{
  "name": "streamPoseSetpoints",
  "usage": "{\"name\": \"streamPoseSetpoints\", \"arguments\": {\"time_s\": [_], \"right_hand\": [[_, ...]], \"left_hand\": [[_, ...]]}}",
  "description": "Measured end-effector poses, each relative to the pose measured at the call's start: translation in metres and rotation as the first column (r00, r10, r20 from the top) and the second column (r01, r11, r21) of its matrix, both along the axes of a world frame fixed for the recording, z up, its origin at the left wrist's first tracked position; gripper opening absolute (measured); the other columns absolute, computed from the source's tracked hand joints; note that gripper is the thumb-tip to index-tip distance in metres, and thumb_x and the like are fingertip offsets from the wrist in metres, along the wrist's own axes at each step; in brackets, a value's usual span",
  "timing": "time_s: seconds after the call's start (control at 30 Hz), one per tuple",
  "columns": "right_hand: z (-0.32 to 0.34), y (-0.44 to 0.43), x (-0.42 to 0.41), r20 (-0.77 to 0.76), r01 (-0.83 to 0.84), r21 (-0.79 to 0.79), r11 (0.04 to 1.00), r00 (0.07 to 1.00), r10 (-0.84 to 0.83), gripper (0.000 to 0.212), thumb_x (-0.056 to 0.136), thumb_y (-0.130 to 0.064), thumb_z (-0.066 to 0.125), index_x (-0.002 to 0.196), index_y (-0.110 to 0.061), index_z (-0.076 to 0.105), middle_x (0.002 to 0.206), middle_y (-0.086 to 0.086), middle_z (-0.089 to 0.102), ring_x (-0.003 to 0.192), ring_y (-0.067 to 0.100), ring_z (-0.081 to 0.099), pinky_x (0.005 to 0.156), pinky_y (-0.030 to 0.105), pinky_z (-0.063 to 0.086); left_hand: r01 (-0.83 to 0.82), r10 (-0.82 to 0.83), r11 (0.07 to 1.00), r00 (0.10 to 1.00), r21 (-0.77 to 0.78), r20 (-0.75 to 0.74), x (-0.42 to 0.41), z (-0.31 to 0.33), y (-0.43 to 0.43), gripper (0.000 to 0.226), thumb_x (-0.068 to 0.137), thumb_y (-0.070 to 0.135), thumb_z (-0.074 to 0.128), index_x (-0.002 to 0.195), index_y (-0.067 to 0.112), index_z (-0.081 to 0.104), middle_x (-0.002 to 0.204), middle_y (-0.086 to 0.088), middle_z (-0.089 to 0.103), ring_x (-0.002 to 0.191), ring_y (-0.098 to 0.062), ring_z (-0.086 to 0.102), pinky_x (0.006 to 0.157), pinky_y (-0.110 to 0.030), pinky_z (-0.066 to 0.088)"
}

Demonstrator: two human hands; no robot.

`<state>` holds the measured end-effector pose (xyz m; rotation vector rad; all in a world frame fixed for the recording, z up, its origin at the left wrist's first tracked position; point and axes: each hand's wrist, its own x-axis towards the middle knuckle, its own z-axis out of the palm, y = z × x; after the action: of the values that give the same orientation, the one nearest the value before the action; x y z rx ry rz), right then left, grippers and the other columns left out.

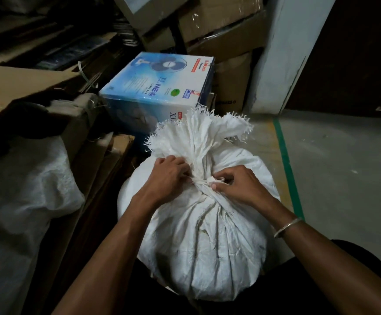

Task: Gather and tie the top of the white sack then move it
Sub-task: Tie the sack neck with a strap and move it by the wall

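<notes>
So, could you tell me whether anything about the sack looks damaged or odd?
Only the white sack's top edge is frayed, with loose strands sticking out above the tie. Faint marks show on its side. Both hands, left hand and right hand, grip the neck; nothing has spilled.

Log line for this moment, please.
stage: tying | white sack neck gathered | left hand and right hand on tie | sack not moved

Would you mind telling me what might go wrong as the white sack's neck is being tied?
1. The thin white tie string sits low on the gathered neck of the white woven sack; if the left hand or right hand eases off, the wrap may loosen.
2. The frayed sack top fans out above the tie, so strands could catch in the knot.
3. The blue fan box stands close behind, crowding any move.
</notes>
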<state>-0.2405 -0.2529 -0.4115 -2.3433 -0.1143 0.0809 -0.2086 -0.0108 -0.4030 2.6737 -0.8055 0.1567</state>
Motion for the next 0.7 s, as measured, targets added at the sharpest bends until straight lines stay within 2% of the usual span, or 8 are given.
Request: {"name": "streamPoseSetpoints", "arguments": {"time_s": [0.1,0.17,0.23,0.33,0.43,0.53,0.63,0.7], "right_hand": [[0.000,0.000,-0.004,0.006,0.032,0.000,0.999,0.999,-0.032,0.038,0.074,-0.044,0.082,0.107,-0.026,0.079,0.104,-0.013,0.078,0.091,-0.003,0.069,0.087,0.033,0.060],[0.000,0.001,-0.009,0.025,0.084,0.011,0.996,0.996,-0.084,0.037,0.073,-0.045,0.082,0.104,-0.026,0.080,0.099,-0.016,0.078,0.087,-0.004,0.070,0.084,0.031,0.060],[0.002,0.001,-0.011,0.055,0.098,0.027,0.995,0.994,-0.100,0.031,0.073,-0.044,0.083,0.100,-0.028,0.081,0.094,-0.020,0.077,0.082,-0.008,0.069,0.080,0.031,0.060],[0.003,0.003,-0.013,0.077,0.064,0.020,0.998,0.995,-0.066,0.025,0.075,-0.045,0.080,0.097,-0.033,0.080,0.091,-0.021,0.077,0.080,-0.009,0.069,0.077,0.033,0.060],[-0.001,0.004,-0.011,0.062,0.062,-0.003,0.998,0.996,-0.062,0.029,0.074,-0.051,0.076,0.093,-0.030,0.081,0.083,-0.013,0.078,0.076,-0.005,0.070,0.072,0.035,0.059],[-0.006,0.004,-0.011,0.049,0.080,-0.006,0.997,0.996,-0.079,0.032,0.073,-0.054,0.077,0.091,-0.029,0.081,0.080,-0.011,0.078,0.075,-0.006,0.069,0.070,0.032,0.058],[-0.010,0.008,-0.012,0.072,0.092,-0.045,0.995,0.994,-0.088,0.040,0.073,-0.056,0.073,0.084,-0.018,0.077,0.071,-0.001,0.073,0.071,-0.007,0.064,0.059,0.026,0.048],[-0.011,0.009,-0.013,0.076,0.088,-0.073,0.993,0.994,-0.083,0.049,0.072,-0.059,0.067,0.087,-0.012,0.072,0.075,0.004,0.072,0.072,-0.001,0.069,0.061,0.031,0.052]], "left_hand": [[-0.170,0.110,0.955,0.964,-0.243,-0.243,-0.006,-0.002,0.003,0.002,0.085,0.022,0.077,0.084,0.021,0.076,0.085,0.008,0.075,0.083,-0.010,0.070,0.080,-0.037,0.056],[-0.358,0.160,0.823,0.891,-0.441,-0.424,-0.010,-0.001,0.002,0.005,0.082,0.018,0.085,0.082,0.017,0.080,0.076,0.003,0.077,0.072,-0.007,0.071,0.069,-0.026,0.055],[-0.480,0.111,0.637,0.832,-0.603,-0.544,-0.013,0.000,0.004,0.010,0.077,0.009,0.090,0.081,0.013,0.081,0.077,-0.005,0.079,0.070,-0.013,0.073,0.069,-0.026,0.057],[-0.559,0.112,0.510,0.797,-0.654,-0.594,-0.020,-0.002,0.001,0.019,0.071,-0.002,0.090,0.080,0.012,0.080,0.085,-0.008,0.081,0.079,-0.020,0.077,0.082,-0.037,0.063],[-0.635,0.073,0.324,0.756,-0.701,-0.651,-0.024,-0.007,-0.011,0.032,0.068,-0.011,0.089,0.092,0.007,0.078,0.087,-0.015,0.080,0.083,-0.025,0.077,0.087,-0.042,0.063],[-0.588,0.236,0.334,0.809,-0.737,-0.539,-0.032,-0.015,-0.025,0.022,0.072,-0.003,0.089,0.089,0.007,0.078,0.081,-0.007,0.080,0.076,-0.018,0.077,0.078,-0.034,0.063],[-0.401,0.351,0.564,0.908,-0.722,-0.230,-0.043,-0.027,-0.035,0.007,0.083,0.008,0.079,0.086,0.015,0.077,0.077,0.005,0.077,0.074,-0.012,0.074,0.072,-0.037,0.061],[-0.400,0.355,0.564,0.907,-0.722,-0.226,-0.044,-0.028,-0.034,0.010,0.084,0.009,0.081,0.091,0.015,0.077,0.080,0.006,0.077,0.077,-0.010,0.075,0.073,-0.038,0.062]]}}
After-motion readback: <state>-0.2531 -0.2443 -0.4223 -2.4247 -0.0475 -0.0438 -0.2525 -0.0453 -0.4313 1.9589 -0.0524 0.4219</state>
